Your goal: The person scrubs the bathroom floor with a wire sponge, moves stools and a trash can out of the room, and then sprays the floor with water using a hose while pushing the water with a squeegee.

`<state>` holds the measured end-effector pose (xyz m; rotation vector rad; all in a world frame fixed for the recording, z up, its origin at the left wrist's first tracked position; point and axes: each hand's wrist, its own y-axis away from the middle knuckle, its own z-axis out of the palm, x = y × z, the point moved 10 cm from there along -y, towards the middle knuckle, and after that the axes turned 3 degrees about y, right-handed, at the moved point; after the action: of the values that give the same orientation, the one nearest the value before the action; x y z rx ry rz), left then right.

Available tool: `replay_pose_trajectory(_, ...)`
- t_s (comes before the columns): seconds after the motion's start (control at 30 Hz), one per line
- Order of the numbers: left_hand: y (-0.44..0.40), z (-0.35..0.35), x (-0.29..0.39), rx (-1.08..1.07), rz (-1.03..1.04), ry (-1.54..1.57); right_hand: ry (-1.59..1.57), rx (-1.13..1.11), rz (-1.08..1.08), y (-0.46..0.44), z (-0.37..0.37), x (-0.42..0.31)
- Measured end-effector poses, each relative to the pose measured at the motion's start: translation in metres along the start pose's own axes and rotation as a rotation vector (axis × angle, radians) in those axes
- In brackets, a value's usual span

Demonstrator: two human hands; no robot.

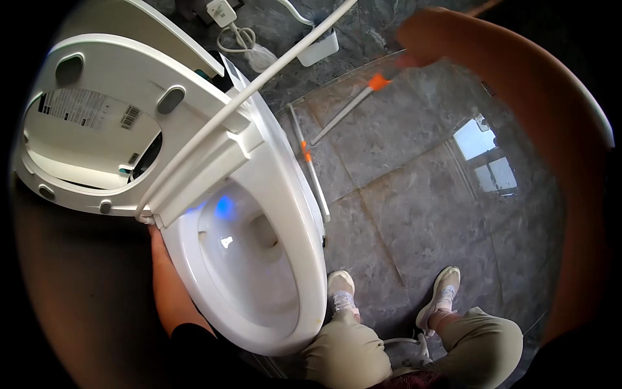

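Note:
My right hand point(421, 40) is closed around the grey handle of a floor squeegee point(353, 105) with orange joints. Its long narrow blade point(315, 178) rests on the tiles close beside the toilet. Motion blurs this hand a little. On the far left, my left hand point(154, 235) reaches up behind the toilet's left side, by the seat hinge; its fingers are hidden. Just above it is the bent lower end of a long white tube point(259, 79), which slants across to the top. The white toilet point(310, 272) has its seat point(139, 71) and lid raised.
A white plug with a coiled cord point(222, 13) and a white holder point(319, 50) are near the back wall. Grey floor tiles point(414, 194) with a reflected window extend to the right. My shoes point(341, 288) stand beside the toilet, near a pale curved object point(422, 348).

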<state>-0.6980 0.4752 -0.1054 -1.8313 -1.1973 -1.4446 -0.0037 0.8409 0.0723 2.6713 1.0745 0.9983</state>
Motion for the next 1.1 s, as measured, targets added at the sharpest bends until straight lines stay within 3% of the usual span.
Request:
replay_pose_trajectory(0.13, 0.011, 0.000, -0.001, -0.005, 0.000, 0.010, -0.033, 0.028, 0.057, 0.018, 0.051, 0.045)
replay_pose_trajectory(0.2, 0.018, 0.002, -0.003, -0.017, -0.002, 0.018, -0.074, -0.161, 0.173, 0.044, 0.047, 0.052)
replay_pose_trajectory(0.33, 0.027, 0.004, -0.006, -0.059, -0.001, 0.019, -0.107, 0.007, 0.207, 0.059, 0.048, 0.046)
replay_pose_trajectory(0.4, 0.019, 0.000, 0.000, -0.086, 0.039, -0.007, -0.052, 0.105, 0.145, 0.070, 0.041, 0.027)
replay_pose_trajectory(0.43, 0.003, -0.016, 0.004, -0.057, 0.109, -0.077, -0.064, -0.105, 0.132, 0.079, 0.064, 0.014)
replay_pose_trajectory(0.47, -0.009, -0.035, 0.005, -0.023, 0.178, -0.149, -0.123, -0.153, 0.151, 0.079, 0.063, 0.006)
replay_pose_trajectory(0.5, 0.031, -0.028, 0.039, 0.045, 0.228, -0.249, -0.078, -0.275, 0.190, 0.095, 0.039, -0.007)
replay_pose_trajectory(0.57, 0.056, -0.033, 0.055, 0.014, 0.160, -0.537, -0.032, -0.044, 0.094, 0.116, 0.029, -0.039)
replay_pose_trajectory(0.6, 0.043, -0.053, 0.034, 0.019, 0.154, -0.366, -0.027, -0.067, 0.077, 0.128, 0.041, -0.053)
replay_pose_trajectory(0.7, 0.042, -0.089, 0.021, 0.090, 0.267, -0.302, -0.008, -0.190, 0.136, 0.161, 0.071, -0.069)
replay_pose_trajectory(0.73, 0.065, -0.094, 0.038, -0.004, 0.250, -0.291, -0.031, -0.162, 0.159, 0.165, 0.047, -0.081)
replay_pose_trajectory(0.83, 0.078, -0.118, 0.038, 0.035, 0.286, -0.244, -0.037, -0.117, 0.214, 0.191, 0.000, -0.120)
replay_pose_trajectory(0.9, 0.090, -0.133, 0.039, 0.021, 0.358, -0.216, 0.012, -0.090, 0.185, 0.201, 0.038, -0.116)
replay_pose_trajectory(0.97, 0.096, -0.157, 0.038, 0.057, 0.464, -0.189, 0.003, -0.258, 0.097, 0.223, -0.024, -0.171)
replay_pose_trajectory(1.1, 0.098, -0.194, 0.014, 0.363, 0.566, -0.367, 0.075, -0.231, 0.123, 0.238, -0.038, -0.197)
